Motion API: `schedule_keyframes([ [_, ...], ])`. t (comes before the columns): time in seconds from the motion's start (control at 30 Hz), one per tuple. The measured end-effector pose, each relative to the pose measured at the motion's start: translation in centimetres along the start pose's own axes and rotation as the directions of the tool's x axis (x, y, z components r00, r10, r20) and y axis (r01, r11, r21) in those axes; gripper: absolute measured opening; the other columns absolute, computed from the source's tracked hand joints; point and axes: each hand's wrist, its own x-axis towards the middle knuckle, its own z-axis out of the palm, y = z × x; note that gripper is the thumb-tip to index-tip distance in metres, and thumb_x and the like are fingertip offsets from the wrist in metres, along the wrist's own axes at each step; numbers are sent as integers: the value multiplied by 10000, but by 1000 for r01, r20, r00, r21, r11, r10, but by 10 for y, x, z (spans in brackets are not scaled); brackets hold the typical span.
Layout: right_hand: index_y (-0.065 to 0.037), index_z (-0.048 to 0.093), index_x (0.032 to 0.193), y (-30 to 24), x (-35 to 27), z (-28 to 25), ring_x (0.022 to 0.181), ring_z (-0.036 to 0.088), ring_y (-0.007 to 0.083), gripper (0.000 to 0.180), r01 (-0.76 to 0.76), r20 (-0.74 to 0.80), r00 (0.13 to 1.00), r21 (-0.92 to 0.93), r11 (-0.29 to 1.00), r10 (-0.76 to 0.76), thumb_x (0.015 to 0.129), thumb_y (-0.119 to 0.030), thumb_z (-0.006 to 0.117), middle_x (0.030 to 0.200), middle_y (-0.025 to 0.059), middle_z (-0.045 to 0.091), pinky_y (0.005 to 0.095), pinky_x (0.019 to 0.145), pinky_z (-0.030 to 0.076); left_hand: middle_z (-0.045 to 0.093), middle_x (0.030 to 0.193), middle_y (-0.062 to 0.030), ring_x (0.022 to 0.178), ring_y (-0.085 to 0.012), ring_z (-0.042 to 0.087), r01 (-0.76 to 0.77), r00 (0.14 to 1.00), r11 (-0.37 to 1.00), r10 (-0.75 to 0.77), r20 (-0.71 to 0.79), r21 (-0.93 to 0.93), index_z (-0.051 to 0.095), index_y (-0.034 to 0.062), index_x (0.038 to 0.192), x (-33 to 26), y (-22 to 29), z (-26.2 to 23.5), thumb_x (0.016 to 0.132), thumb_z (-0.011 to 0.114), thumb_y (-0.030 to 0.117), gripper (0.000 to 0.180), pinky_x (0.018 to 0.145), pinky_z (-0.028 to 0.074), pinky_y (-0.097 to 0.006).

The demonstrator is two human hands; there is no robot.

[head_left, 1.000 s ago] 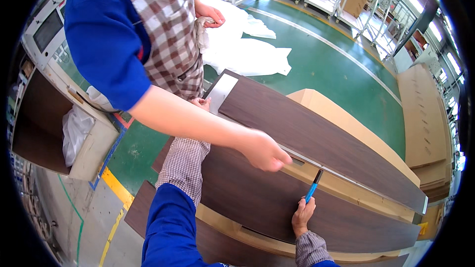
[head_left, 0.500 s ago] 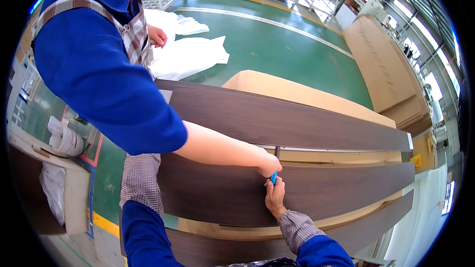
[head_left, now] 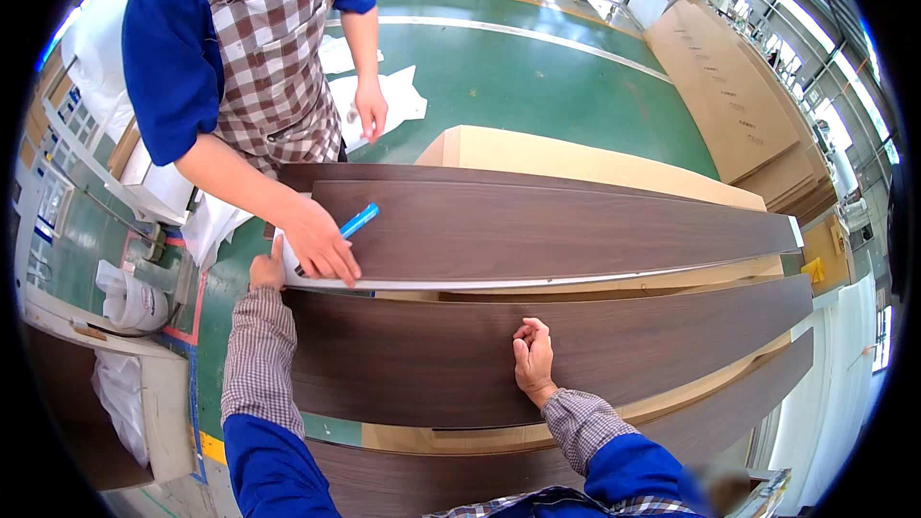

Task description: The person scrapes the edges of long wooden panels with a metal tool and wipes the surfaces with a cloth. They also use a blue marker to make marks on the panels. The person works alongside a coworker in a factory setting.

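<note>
My left hand (head_left: 268, 270) grips the left end of the far dark brown board (head_left: 537, 225), thumb up beside its white corner; part of the fingers is hidden. Over the middle dark brown board (head_left: 413, 355), my right hand (head_left: 533, 362) is half curled, thumb apart from the fingers, with nothing visible in it. A co-worker's hand (head_left: 321, 242) lies on the far board's left end, close to my left hand, with a slim blue pen-like tool (head_left: 360, 220) under the palm. The tool's lower end is mostly covered by that hand.
A third dark board (head_left: 441, 475) lies nearest me. Cardboard (head_left: 595, 161) shows behind and between the boards. The co-worker in a checked apron (head_left: 273, 48) stands at the far left. Large cardboard sheets (head_left: 734, 96) lean at the far right; a white bucket (head_left: 134, 297) stands left.
The blue tool has left my right hand and is with the co-worker's hand at the far board's left end. My left hand has moved up to that end. The far board has shifted nearer.
</note>
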Motion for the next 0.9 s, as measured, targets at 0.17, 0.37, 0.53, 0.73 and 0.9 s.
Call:
schedule_keyframes([
  [0.17, 23, 375, 1250, -7, -1, 5, 716, 485, 144, 539, -71, -106, 991, 101, 992, 82, 893, -351, 529, 991, 88, 533, 279, 682, 440, 617, 923, -309, 874, -391, 625, 70, 997, 997, -69, 26, -28, 634, -109, 936, -29, 4, -25, 864, 351, 661, 823, 800, 475, -447],
  [0.37, 40, 306, 1329, -8, 0, 6, 736, 502, 140, 580, -115, -116, 984, 167, 979, 135, 894, -282, 516, 1040, 107, 534, 276, 688, 449, 627, 912, -295, 741, -368, 653, 72, 997, 997, -72, 14, -4, 625, -115, 942, -49, 9, -46, 865, 353, 659, 823, 697, 507, -427],
  [0.53, 51, 271, 1359, -17, 0, 9, 722, 528, 144, 573, -156, -146, 971, 229, 961, 192, 893, -181, 509, 1000, 98, 555, 269, 675, 465, 627, 869, -303, 723, -394, 643, 63, 997, 997, -64, -32, -35, 625, -130, 894, -48, -28, -37, 854, 338, 680, 860, 648, 510, -445],
  [0.73, -16, 406, 995, -18, -3, 25, 592, 476, 96, 202, -43, -303, 948, 172, 984, 95, 918, -188, 480, 736, 33, 476, 247, 540, 419, 620, 875, -313, 918, -435, 591, 28, 999, 999, -28, -15, -27, 625, -138, 898, -65, -52, -52, 871, 332, 660, 850, 819, 431, -460],
  [0.9, -57, 399, 874, -13, -16, 48, 507, 434, 104, 168, -118, -539, 813, 219, 969, 221, 906, -187, 500, 623, 16, 447, 276, 469, 393, 622, 861, -313, 900, -439, 595, -48, 998, 996, 45, -53, -69, 630, -134, 895, -61, -92, -59, 872, 335, 657, 845, 803, 438, -456],
])
